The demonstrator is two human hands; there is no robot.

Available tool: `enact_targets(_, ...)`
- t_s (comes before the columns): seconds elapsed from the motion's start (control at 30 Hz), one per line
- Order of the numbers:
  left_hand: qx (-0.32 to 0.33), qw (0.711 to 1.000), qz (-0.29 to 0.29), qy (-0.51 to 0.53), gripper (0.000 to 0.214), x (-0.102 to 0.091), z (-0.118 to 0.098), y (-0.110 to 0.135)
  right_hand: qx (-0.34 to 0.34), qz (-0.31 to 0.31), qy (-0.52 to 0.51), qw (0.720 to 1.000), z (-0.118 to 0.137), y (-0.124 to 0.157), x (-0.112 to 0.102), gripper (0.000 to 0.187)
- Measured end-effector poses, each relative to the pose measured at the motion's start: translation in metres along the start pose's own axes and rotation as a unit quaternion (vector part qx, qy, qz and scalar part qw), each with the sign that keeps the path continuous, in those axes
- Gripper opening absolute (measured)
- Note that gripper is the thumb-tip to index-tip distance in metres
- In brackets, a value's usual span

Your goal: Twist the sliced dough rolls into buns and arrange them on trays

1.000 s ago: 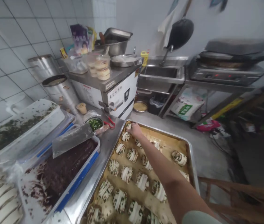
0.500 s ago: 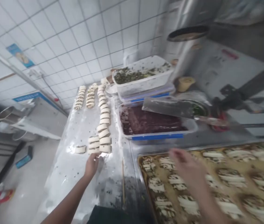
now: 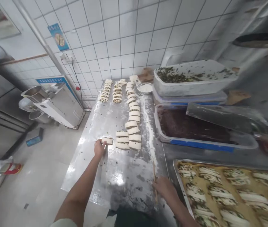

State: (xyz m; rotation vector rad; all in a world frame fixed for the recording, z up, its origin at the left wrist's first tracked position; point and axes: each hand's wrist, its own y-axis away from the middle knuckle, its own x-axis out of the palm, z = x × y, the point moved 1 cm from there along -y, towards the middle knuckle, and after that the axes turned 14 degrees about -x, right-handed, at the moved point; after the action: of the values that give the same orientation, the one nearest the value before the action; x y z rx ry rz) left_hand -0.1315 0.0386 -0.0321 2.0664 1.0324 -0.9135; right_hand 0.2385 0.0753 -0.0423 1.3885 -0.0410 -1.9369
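Note:
My left hand (image 3: 99, 148) is shut on a pale rolled dough slice (image 3: 107, 140) with dark filling, on the floured steel table (image 3: 115, 186). Just right of it lie rows of similar dough slices (image 3: 132, 126), stacked on their sides and reaching to the table's far end. My right hand (image 3: 163, 186) rests at the table's right side, its fingers against a thin wooden stick (image 3: 154, 176). I cannot tell whether it grips the stick. Right of that hand is a metal baking tray (image 3: 180, 179) of filled, striped buns.
Along the table's right side stand a blue-edged box of dark filling (image 3: 202, 144), a box of green herb filling (image 3: 190, 78), a cleaver (image 3: 224, 118) and a small flour bowl (image 3: 145, 88). A white machine (image 3: 58, 105) stands left of the table, above a tiled floor (image 3: 39, 179).
My view has swung left from the stove area to the long table. My right hand has come back from the tray to the stick. My left hand now holds a dough slice.

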Motion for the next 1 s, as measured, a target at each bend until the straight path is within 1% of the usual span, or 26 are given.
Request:
enact_targets(0.07,0.007,1.000,0.018,0.018,0.042,-0.003,0.003,-0.010,0.026,0.006,0.031,0.999,0.009,0.005,-0.012,0.018)
enact_targets(0.13,0.016,0.999,0.025,0.038,0.044,-0.011,0.003,-0.009,0.032,-0.006,0.055,0.998,0.027,0.008,-0.031,0.016)
enact_targets(0.17,0.034,0.998,0.025,0.047,0.043,-0.018,0.002,-0.005,0.019,-0.017,0.060,0.998,0.039,0.008,-0.042,0.015)
enact_targets(0.2,0.066,0.996,0.020,0.053,0.042,-0.027,-0.001,0.000,-0.007,-0.027,0.060,0.998,0.053,0.006,-0.051,0.013)
enact_targets(0.27,0.173,0.984,0.008,0.047,0.040,-0.049,-0.007,0.011,-0.089,-0.041,0.054,0.994,0.089,-0.005,-0.066,0.011)
enact_targets(0.33,0.293,0.956,0.005,0.005,0.043,-0.070,-0.012,0.016,-0.182,-0.051,0.056,0.980,0.129,-0.026,-0.075,0.013)
enact_targets(0.37,0.337,0.941,0.012,-0.027,0.044,-0.079,-0.012,0.015,-0.221,-0.056,0.063,0.972,0.150,-0.039,-0.076,0.014)
enact_targets(0.4,0.366,0.928,0.030,-0.062,0.043,-0.085,-0.011,0.011,-0.254,-0.059,0.072,0.963,0.169,-0.053,-0.076,0.016)
enact_targets(0.43,0.378,0.919,0.056,-0.097,0.039,-0.088,-0.008,0.004,-0.283,-0.064,0.078,0.954,0.187,-0.068,-0.074,0.017)
enact_targets(0.47,0.373,0.915,0.083,-0.130,0.034,-0.090,-0.002,-0.006,-0.310,-0.068,0.082,0.945,0.202,-0.083,-0.072,0.018)
enact_targets(0.53,0.335,0.915,0.128,-0.184,0.030,-0.089,0.011,-0.029,-0.347,-0.068,0.083,0.932,0.223,-0.111,-0.066,0.018)
enact_targets(0.57,0.314,0.917,0.140,-0.204,0.031,-0.088,0.018,-0.041,-0.354,-0.063,0.085,0.929,0.229,-0.123,-0.063,0.019)
enact_targets(0.63,0.287,0.919,0.142,-0.230,0.032,-0.083,0.028,-0.063,-0.348,-0.048,0.095,0.931,0.231,-0.145,-0.056,0.020)
enact_targets(0.73,0.288,0.915,0.149,-0.241,0.033,-0.075,0.031,-0.086,-0.326,-0.038,0.110,0.938,0.224,-0.168,-0.049,0.021)
enact_targets(0.87,0.284,0.914,0.177,-0.228,0.033,-0.067,0.027,-0.103,-0.300,-0.034,0.118,0.946,0.214,-0.186,-0.042,0.020)
enact_targets(1.0,0.291,0.915,0.203,-0.193,0.030,-0.065,0.030,-0.115,-0.280,-0.022,0.123,0.952,0.210,-0.197,-0.036,0.018)
